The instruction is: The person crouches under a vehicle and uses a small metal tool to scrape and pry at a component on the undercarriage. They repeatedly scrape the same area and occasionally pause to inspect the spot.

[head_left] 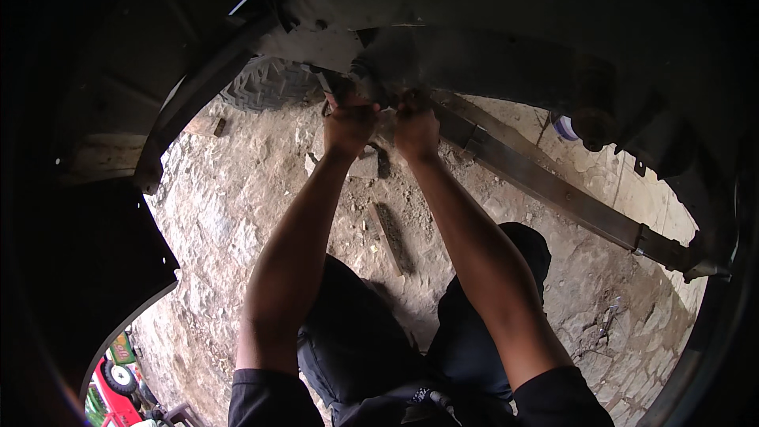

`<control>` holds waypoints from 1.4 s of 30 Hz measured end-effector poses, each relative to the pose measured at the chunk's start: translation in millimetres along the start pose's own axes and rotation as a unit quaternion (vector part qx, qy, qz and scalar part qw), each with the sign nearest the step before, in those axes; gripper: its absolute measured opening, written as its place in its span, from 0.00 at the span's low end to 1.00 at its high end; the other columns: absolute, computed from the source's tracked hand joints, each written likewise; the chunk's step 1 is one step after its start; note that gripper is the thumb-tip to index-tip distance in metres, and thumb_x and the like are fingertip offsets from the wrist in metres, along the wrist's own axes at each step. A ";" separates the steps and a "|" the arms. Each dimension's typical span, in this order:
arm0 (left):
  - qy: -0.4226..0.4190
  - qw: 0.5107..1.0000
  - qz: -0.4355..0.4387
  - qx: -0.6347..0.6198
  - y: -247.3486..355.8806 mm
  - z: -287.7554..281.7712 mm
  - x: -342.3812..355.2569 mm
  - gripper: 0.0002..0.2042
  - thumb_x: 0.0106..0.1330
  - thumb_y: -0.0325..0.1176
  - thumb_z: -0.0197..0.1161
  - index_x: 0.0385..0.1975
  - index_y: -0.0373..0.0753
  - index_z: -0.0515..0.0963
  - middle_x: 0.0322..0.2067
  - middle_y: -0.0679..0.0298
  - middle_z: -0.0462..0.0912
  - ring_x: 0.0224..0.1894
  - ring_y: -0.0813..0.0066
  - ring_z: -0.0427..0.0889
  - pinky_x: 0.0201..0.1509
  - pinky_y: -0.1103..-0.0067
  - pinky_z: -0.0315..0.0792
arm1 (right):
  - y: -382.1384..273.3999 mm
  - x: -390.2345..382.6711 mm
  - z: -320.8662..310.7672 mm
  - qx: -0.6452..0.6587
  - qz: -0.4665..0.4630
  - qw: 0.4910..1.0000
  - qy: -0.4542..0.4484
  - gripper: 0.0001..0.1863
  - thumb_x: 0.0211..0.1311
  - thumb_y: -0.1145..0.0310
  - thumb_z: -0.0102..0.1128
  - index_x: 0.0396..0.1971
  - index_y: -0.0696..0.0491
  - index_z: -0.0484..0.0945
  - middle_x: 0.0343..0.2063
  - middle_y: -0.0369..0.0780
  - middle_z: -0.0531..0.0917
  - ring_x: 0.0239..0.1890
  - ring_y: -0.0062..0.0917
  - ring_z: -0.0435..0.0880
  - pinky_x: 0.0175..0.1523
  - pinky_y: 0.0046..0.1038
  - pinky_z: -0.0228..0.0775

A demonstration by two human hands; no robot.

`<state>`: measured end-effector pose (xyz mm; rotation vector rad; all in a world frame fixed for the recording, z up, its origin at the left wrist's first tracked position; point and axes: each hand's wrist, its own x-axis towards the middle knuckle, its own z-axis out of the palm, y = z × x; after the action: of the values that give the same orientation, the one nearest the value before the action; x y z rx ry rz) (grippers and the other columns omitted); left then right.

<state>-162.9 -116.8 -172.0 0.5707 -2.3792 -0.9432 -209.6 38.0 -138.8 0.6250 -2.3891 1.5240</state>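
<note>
A: What are the hands on under there?

B: Both are up beneath the vehicle's dark underside (490,59), side by side, arms stretched out. The left hand (349,130) and right hand (417,131) are at a dark, lumpy metal part (368,83) in the shadow, just above and between them. Fingers look curled, but it's too murky to tell whether either grip is clamped on it.

A: And that bar by the left one?

B: Narrow reddish-grey bar (326,88), tilted, right above that hand. Can't make out if it's held.

A: What's off to the right?

B: Long, dark, banded steel leaf spring (553,191), slanting from near the right hand down to the lower right. Treaded black rubber tyre (267,84) sits upper left.

A: Ground?

B: Rough, pale, dusty floor (213,225), with a slim brown strip of wood (386,237) lying between the forearms and a pale, blocky stone (364,164) just beyond it.
</note>
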 end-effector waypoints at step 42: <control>-0.027 0.999 -0.013 0.028 42.0 -3.3 7.5 0.10 0.68 0.46 0.72 0.36 0.47 0.90 0.29 0.66 0.91 0.30 0.80 0.90 0.36 0.80 0.83 | 11.6 11.4 6.3 -0.078 -0.067 0.979 0.178 0.16 0.59 0.57 0.73 0.34 0.55 0.85 0.35 0.47 0.89 0.39 0.47 0.89 0.44 0.44 0.82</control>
<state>-174.8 -94.5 -137.5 0.6063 -2.4583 -0.9151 -225.0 33.9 -146.0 0.4260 -2.1214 1.2555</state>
